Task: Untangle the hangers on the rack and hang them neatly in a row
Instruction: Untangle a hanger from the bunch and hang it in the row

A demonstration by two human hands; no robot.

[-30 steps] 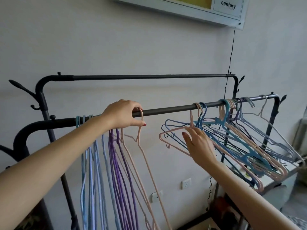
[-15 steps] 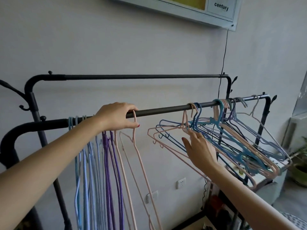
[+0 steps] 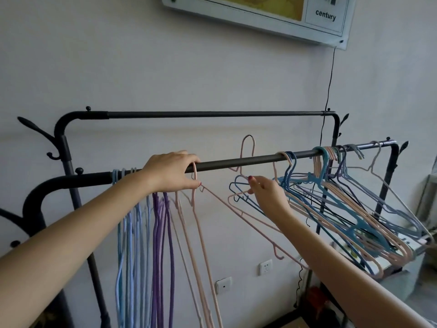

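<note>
Head view: your right hand pinches a pink hanger by its neck, and its hook stands clear above the front rail, so it looks lifted off and ready to carry left. Your left hand rests over the rail with its grip curled round the hook of the last pink hanger in the neat row of blue, purple and pink hangers. The tangled bunch hangs crooked at the rail's right end, just beside your right hand.

Before you travel, check the lower arm of the hanger you hold: it runs close under the blue ones and may catch, so ease it out along its own length rather than tugging. Turn it flat to match the row, drop the hook over the rail just right of your left thumb, and keep that left grip steady so the sorted hangers do not swing.
</note>
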